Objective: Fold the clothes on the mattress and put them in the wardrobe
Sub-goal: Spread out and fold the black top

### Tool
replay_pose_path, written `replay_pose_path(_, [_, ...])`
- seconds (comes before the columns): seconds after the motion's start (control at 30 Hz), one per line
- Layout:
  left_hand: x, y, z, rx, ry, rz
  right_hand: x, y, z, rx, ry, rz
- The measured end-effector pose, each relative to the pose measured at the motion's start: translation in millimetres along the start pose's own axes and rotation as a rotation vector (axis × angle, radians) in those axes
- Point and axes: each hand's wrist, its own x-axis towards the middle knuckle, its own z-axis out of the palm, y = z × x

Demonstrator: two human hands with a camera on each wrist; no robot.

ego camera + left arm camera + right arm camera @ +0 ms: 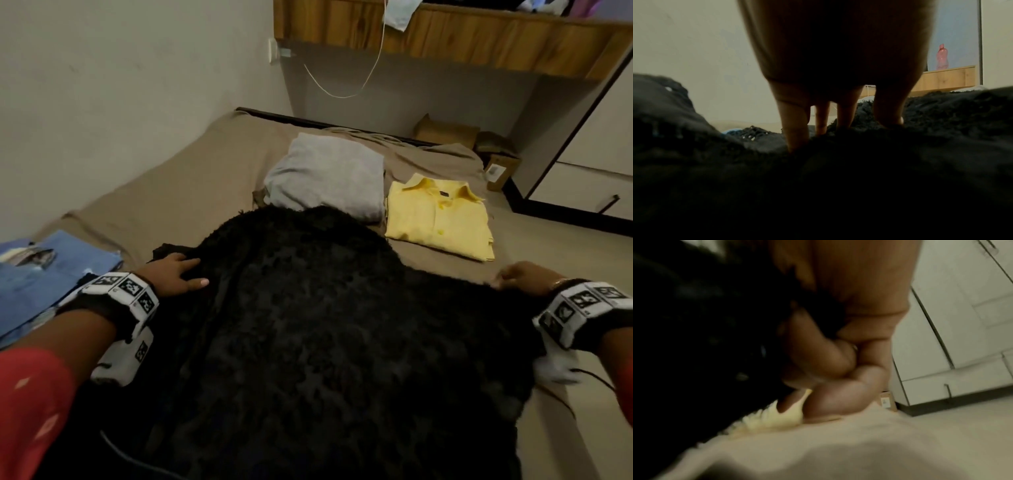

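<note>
A large black fuzzy garment (325,329) lies spread across the near part of the mattress (191,185). My left hand (181,272) lies flat on its left side with straight fingers (797,129) pressing into the black pile (838,178). My right hand (517,277) is at the garment's right edge; in the right wrist view its curled fingers (838,369) pinch the black fabric (705,321). Behind lie a folded grey garment (329,178) and a folded yellow shirt (442,216). A folded blue garment (41,274) is at the left.
A wooden shelf (479,37) hangs over the bed's head with a white cable (359,82) dangling. Cardboard boxes (496,164) stand on the floor at the far right. White wardrobe doors (962,337) are to the right. A wall (120,85) borders the mattress on the left.
</note>
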Motion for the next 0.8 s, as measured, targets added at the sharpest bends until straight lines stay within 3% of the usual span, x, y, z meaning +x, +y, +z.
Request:
replay_pose_path(0.03, [-1.1, 0.8, -0.3, 0.006, -0.006, -0.003, -0.7, 2.6, 3.1, -0.196, -0.107, 0.078])
replay_pose_path(0.1, [-3.1, 2.7, -1.5, 0.019, -0.024, -0.012, -1.6, -9.1, 3.6, -0.482, -0.134, 0.107])
replay_pose_path(0.17, [-5.0, 5.0, -2.9, 0.020, -0.044, -0.018, 1.4, -37.6, 2.7, -0.391, -0.037, -0.007])
replay_pose_path(0.27, [-3.5, 5.6, -4.2, -0.002, -0.083, -0.017, 17.2, -95.0, 10.4, -0.036, 0.042, -0.165])
replay_pose_path(0.4, [0.9, -1.9, 1.8, 0.000, -0.096, -0.019, 38.1, -157.9, 47.9, -0.039, 0.012, -0.185])
replay_pose_path(0.47, [3.1, -4.3, 4.3, -0.003, -0.093, -0.011, 52.1, -164.1, 63.8, -0.092, 0.014, -0.155])
replay_pose_path(0.57, [4.8, -5.1, 5.5, -0.005, -0.088, -0.004, 61.6, -159.7, 45.5, -0.011, 0.126, -0.083])
replay_pose_path(0.73, [8.2, -7.7, 7.6, -0.035, -0.074, 0.013, 52.5, -148.5, -17.1, -0.019, 0.460, -0.080])
replay_pose_path(0.8, [8.8, -9.3, 6.9, -0.044, -0.056, 0.008, 45.5, -144.1, -18.2, -0.005, 0.372, -0.110])
